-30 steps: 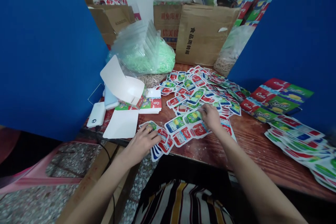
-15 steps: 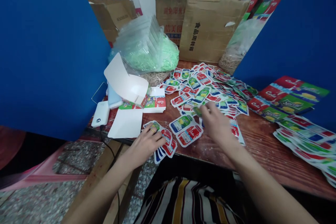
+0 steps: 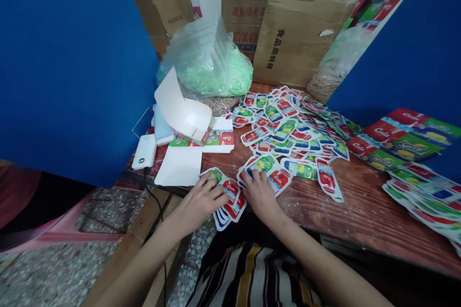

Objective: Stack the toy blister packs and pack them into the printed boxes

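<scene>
My left hand (image 3: pixel 202 202) rests on a small fanned stack of bottle-shaped printed cards (image 3: pixel 233 197), with its fingers curled over the upper left part. That stack juts past the table's front edge, and my thumb is hidden. Just right of it, my right hand (image 3: pixel 260 195) lies on another group of bottle-shaped cards, a green lemon one (image 3: pixel 265 163) and a red cola one (image 3: pixel 280 180) on top. Its fingers are slightly apart and point away from me, touching the cards' left side. Further right lie a green-and-blue card (image 3: pixel 298 168) and a red one (image 3: pixel 327 177).
Behind my hands spreads a large loose heap of similar cards (image 3: pixel 284 127). White-backed printed sheets (image 3: pixel 180 167), a white power bank (image 3: pixel 144 151) with a cable, and a bag of green shredded filler (image 3: pixel 237 69) are at left. Cardboard boxes (image 3: pixel 298 41) and blue partitions (image 3: pixel 75 72) surround the table.
My right hand has moved left and nearer, from the heap's edge onto the cards beside the left stack. My left hand stays on its stack. The view has shifted slightly.
</scene>
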Motion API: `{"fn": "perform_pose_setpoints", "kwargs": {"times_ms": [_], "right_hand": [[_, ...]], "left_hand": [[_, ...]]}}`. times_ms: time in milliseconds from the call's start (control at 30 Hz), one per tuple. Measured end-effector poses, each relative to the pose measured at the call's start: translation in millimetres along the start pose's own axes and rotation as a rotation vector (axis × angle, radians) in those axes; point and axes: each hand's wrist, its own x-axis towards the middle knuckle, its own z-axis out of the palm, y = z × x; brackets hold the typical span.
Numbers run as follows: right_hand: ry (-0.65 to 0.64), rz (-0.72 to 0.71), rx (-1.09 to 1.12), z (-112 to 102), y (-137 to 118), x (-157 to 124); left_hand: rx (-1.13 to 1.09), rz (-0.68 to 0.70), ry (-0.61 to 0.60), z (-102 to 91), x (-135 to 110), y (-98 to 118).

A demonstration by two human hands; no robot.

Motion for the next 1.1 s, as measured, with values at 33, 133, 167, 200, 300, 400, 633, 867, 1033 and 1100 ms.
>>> {"fn": "perform_pose_setpoints", "kwargs": {"times_ms": [33, 133, 167, 200, 300, 400, 633, 867, 1033, 1100], "right_hand": [[-0.002, -0.001, 0.012, -1, 2, -1], [-0.020, -0.007, 0.019, -1, 0, -1], [-0.027, -0.004, -0.001, -1, -2, -1], [-0.035, -0.002, -0.033, -1, -4, -1], [-0.068, -0.029, -0.112, -7, -2, 1], [-0.095, -0.074, -0.015, -29, 18, 5], [0.025, -0.056, 0.579, -90, 59, 25], [-0.004, -0.173, 0.939, -73, 53, 28], [-0.051, -0.097, 1.369, -45, 57, 37], [-0.081, -0.129, 1.488, -38, 58, 39]], "left_hand": [[0.002, 0.002, 0.004, -0.1, 0, 0], [0.009, 0.012, 0.028, -0.1, 2, 0], [0.010, 0.011, 0.034, -0.1, 3, 0], [0.008, 0.010, 0.038, -0.4, 5, 1], [0.006, 0.017, 0.043, -1.9, 10, 3], [-0.007, 0.030, 0.018, -4.8, 18, 5], [-0.067, 0.075, -0.068, -15.5, 58, 15], [-0.038, -0.010, 0.060, -11.1, 77, 19], [0.018, 0.027, 0.184, 2.1, 77, 15], [0.026, 0.047, 0.184, 5.7, 76, 12]]}}
